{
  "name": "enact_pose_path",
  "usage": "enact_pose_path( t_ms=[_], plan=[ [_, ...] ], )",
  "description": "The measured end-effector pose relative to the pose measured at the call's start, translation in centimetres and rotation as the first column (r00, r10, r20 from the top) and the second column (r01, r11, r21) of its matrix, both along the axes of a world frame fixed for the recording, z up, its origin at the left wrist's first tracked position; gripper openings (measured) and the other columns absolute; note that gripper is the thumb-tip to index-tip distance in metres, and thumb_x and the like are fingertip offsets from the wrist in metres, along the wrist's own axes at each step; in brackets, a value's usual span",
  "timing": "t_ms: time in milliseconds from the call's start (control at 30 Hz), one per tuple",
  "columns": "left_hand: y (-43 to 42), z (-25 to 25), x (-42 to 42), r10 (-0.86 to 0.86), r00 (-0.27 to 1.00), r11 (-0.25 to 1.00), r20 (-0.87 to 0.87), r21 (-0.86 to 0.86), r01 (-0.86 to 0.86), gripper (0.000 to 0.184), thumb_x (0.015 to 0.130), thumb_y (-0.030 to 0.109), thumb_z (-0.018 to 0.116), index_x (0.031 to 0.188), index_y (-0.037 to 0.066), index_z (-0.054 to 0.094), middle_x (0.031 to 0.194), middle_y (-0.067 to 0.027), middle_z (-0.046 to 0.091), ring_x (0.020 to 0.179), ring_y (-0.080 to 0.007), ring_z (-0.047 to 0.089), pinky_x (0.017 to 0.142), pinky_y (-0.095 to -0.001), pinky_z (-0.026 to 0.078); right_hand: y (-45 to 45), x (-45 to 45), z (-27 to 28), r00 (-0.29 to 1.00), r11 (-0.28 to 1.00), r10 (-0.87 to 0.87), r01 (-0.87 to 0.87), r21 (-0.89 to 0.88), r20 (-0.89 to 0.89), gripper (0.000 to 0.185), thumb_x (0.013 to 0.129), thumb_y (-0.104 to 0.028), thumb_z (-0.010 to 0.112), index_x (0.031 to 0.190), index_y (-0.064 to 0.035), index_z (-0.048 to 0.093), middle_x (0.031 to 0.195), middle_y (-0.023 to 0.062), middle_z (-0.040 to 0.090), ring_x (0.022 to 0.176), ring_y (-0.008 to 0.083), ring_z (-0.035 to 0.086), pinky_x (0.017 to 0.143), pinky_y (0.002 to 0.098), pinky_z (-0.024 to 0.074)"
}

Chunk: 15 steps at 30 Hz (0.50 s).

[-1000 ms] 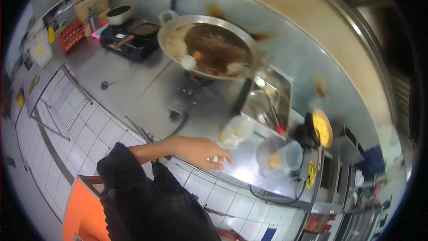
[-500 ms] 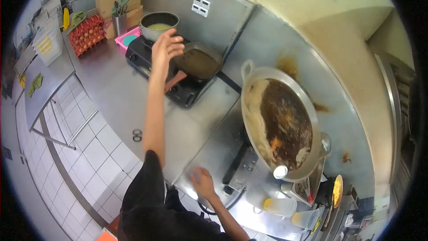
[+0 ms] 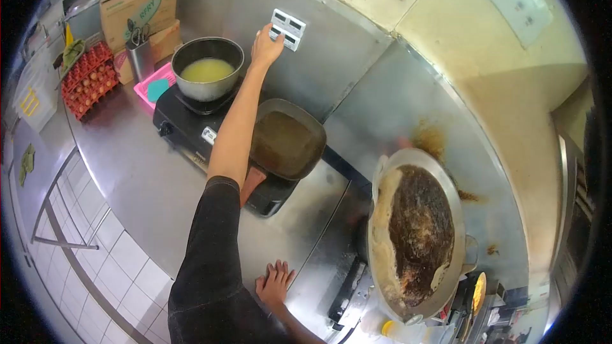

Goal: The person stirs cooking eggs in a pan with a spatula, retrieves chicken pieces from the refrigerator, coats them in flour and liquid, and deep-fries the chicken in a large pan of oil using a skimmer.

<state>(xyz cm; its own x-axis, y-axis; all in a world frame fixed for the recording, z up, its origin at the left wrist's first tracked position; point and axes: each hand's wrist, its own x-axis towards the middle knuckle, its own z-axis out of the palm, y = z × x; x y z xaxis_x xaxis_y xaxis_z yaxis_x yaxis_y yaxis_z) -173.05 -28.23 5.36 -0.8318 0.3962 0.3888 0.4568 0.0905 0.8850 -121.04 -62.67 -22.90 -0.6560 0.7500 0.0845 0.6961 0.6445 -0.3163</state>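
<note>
My left hand [image 3: 266, 48] is stretched up to the white digital timers [image 3: 287, 28] on the steel wall. Its fingertips meet their left edge, partly bent, with the thumb apart. Beneath that forearm, a square frying pan [image 3: 290, 140] and a pot [image 3: 204, 89] of yellowish liquid stand on a black two-burner stove [image 3: 182, 118]. The pan's brown handle [image 3: 253, 185] points toward me. My right hand [image 3: 274, 285] lies palm down on the steel counter [image 3: 290, 216], fingers spread, holding nothing. A large wok [image 3: 456, 229] of foaming dark oil is to its right.
Egg trays [image 3: 89, 79], a utensil holder [image 3: 140, 60], cardboard boxes [image 3: 140, 13] and a pink basket [image 3: 150, 92] stand at the back left. A yellow-topped container [image 3: 398, 330] sits below the wok. White floor tiles [image 3: 121, 261] show past the counter edge.
My left hand has gone from above the stove to the wall timers. My right hand has come down flat on the counter. The view has shifted closer to the stove.
</note>
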Motion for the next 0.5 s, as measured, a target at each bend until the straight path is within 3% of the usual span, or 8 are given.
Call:
enact_pose_path(
  t_ms=[100, 200, 333, 400, 500],
  plan=[
    [2.7, -1.1, -1.7, 0.055, 0.994, 0.998, -0.098, 0.045, -0.051, 0.06, 0.087, 0.033, 0.062, 0.141, 0.012, 0.044, 0.148, -0.019, 0.037, 0.138, -0.0338, 0.035, 0.11, -0.0445, 0.034, 0.2, 0.0, 0.2, 0.998, 0.998, -0.005, 0.009, -0.067, 0.056, 0.055, 0.088, -0.034, 0.051, 0.134, -0.0056, 0.044, 0.143, 0.0213, 0.035, 0.14, 0.0408, 0.023, 0.113, 0.0674, 0.0059],
    [3.7, -1.3, -1.5, 0.081, 0.993, 0.997, -0.086, 0.026, -0.079, 0.06, 0.087, 0.031, 0.062, 0.141, 0.013, 0.043, 0.151, -0.0181, 0.031, 0.141, -0.0328, 0.029, 0.111, -0.045, 0.033, 0.6, -0.2, -0.3, 0.998, 0.998, -0.004, 0.007, -0.061, 0.056, 0.054, 0.087, -0.035, 0.052, 0.132, -0.0054, 0.046, 0.142, 0.0208, 0.036, 0.141, 0.0406, 0.023, 0.113, 0.0677, 0.0059],
    [4.2, -1.6, -1.4, 0.076, 0.996, 0.996, -0.055, 0.058, -0.073, 0.06, 0.087, 0.028, 0.062, 0.143, 0.014, 0.041, 0.152, -0.0185, 0.028, 0.141, -0.0341, 0.029, 0.11, -0.0468, 0.033, 0.5, -0.4, -0.3, 0.996, 0.998, -0.008, 0.014, -0.066, 0.088, 0.053, 0.086, -0.034, 0.054, 0.13, -0.0056, 0.046, 0.141, 0.0203, 0.038, 0.139, 0.0408, 0.025, 0.112, 0.0684, 0.0092],
    [4.3, -1.8, -1.7, 0.074, 0.996, 0.995, -0.055, 0.075, -0.07, 0.06, 0.088, 0.027, 0.062, 0.143, 0.015, 0.041, 0.152, -0.0189, 0.028, 0.141, -0.0342, 0.029, 0.11, -0.0469, 0.033, 0.7, -0.6, -0.2, 1.0, 0.999, -0.025, 0.025, -0.039, 0.014, 0.05, 0.079, -0.028, 0.058, 0.123, -0.0046, 0.052, 0.136, 0.0209, 0.043, 0.135, 0.0422, 0.032, 0.112, 0.0679, 0.013],
    [4.3, -2.3, -1.6, 0.065, 0.996, 0.994, -0.06, 0.095, -0.059, 0.059, 0.088, 0.026, 0.061, 0.143, 0.016, 0.041, 0.152, -0.0194, 0.028, 0.141, -0.0349, 0.029, 0.11, -0.047, 0.033, 0.8, -0.7, 0.0, 1.0, 0.999, -0.028, 0.028, -0.038, 0.004, 0.049, 0.079, -0.027, 0.058, 0.122, -0.0039, 0.052, 0.136, 0.0207, 0.044, 0.135, 0.0419, 0.032, 0.112, 0.0672, 0.0132]
  ],
)
